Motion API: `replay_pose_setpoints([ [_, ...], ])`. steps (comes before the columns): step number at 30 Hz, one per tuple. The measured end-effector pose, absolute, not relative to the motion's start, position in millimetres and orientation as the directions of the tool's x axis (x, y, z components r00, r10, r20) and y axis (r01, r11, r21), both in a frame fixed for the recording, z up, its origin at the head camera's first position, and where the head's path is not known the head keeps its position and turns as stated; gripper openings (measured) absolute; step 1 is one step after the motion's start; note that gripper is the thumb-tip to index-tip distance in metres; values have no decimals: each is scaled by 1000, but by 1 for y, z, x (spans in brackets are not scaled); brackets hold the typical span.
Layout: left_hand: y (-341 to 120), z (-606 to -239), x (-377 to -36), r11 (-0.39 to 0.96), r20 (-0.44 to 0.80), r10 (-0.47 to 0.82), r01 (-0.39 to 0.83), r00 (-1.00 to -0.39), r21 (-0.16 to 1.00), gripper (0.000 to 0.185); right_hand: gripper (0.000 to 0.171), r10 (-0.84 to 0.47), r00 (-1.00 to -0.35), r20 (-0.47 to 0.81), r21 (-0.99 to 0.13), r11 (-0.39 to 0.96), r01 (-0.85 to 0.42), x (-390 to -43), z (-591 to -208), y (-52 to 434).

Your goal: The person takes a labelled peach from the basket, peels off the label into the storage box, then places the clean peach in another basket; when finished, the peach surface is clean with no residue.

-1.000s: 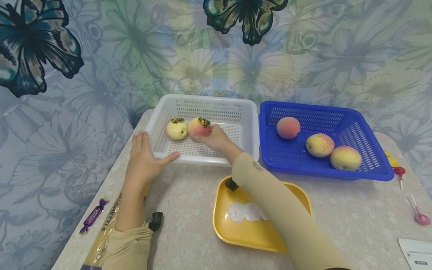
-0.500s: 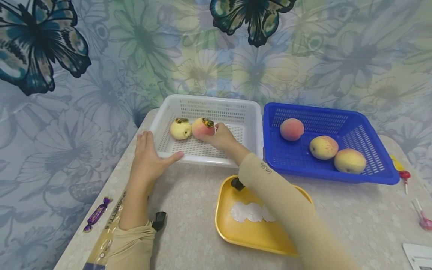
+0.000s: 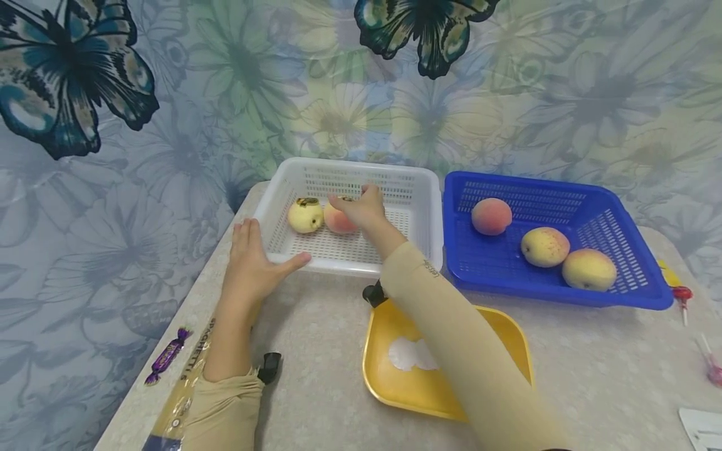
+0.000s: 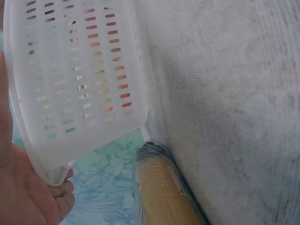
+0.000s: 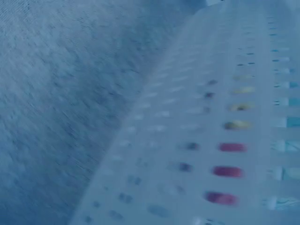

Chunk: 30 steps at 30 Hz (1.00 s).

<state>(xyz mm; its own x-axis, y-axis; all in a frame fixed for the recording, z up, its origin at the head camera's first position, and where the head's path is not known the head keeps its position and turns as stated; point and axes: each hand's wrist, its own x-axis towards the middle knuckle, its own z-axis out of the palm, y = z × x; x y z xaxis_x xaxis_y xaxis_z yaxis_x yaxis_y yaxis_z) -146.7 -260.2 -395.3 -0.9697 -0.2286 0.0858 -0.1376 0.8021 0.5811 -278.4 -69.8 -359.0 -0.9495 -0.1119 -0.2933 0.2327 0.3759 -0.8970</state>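
The white plastic basket (image 3: 361,266) holds a pale yellow peach (image 3: 305,217) and a pinkish peach (image 3: 340,220), side by side. A dark patterned patch shows on top of each. My right hand (image 3: 369,210) is over the pinkish peach, partly covering it; its thumb and fingers are spread. Against the basket's front left corner lies my left hand (image 3: 251,266), fingers straight along the left side and thumb on the front rim. The left wrist view has this hand (image 4: 33,192) at the rim. In the blurred right wrist view, pink and yellow show through the slotted basket wall (image 5: 187,126).
To the right, a blue basket (image 3: 485,250) holds a pink peach (image 3: 491,216) and two yellowish ones. A yellow tray (image 3: 406,398) with white round pieces (image 3: 408,354) lies in front, below my right forearm. Spaghetti packaging (image 3: 183,394) and a purple-wrapped candy (image 3: 167,357) lie left.
My right hand has shifted from the pinkish peach's right side to above it, its fingers spreading. The left hand keeps its place on the basket. The head view has shifted slightly.
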Motion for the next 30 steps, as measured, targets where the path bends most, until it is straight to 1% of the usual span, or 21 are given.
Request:
replay_pose_setpoints([
  [4,-260,-396,-147,804,80,-228,-141,-970,577,135,95,-66,-938,-339,-849,451,275,-280,-375,-72],
  [7,-260,-397,-148,806,86,-227,-138,-970,576,135,102,-77,-926,-370,-823,490,288,-280,-382,-71],
  [9,-261,-397,-148,810,97,-226,-132,-969,572,134,103,-92,-918,-387,-812,506,292,-282,-386,-70],
  [13,-261,-398,-149,811,106,-224,-126,-969,571,134,94,-116,-912,-394,-789,552,270,-286,-391,-69],
  [16,-260,-398,-149,811,115,-221,-117,-969,573,134,81,-118,-908,-402,-780,564,272,-289,-393,-69],
  [19,-259,-397,-150,811,116,-221,-116,-968,573,133,73,-119,-905,-407,-784,555,280,-291,-395,-68],
  [26,-258,-397,-150,817,126,-220,-113,-967,565,131,63,-138,-919,-370,-802,547,241,-291,-400,-68],
  [30,-259,-399,-150,817,136,-217,-104,-967,567,131,57,-120,-934,-337,-807,548,221,-289,-400,-68],
])
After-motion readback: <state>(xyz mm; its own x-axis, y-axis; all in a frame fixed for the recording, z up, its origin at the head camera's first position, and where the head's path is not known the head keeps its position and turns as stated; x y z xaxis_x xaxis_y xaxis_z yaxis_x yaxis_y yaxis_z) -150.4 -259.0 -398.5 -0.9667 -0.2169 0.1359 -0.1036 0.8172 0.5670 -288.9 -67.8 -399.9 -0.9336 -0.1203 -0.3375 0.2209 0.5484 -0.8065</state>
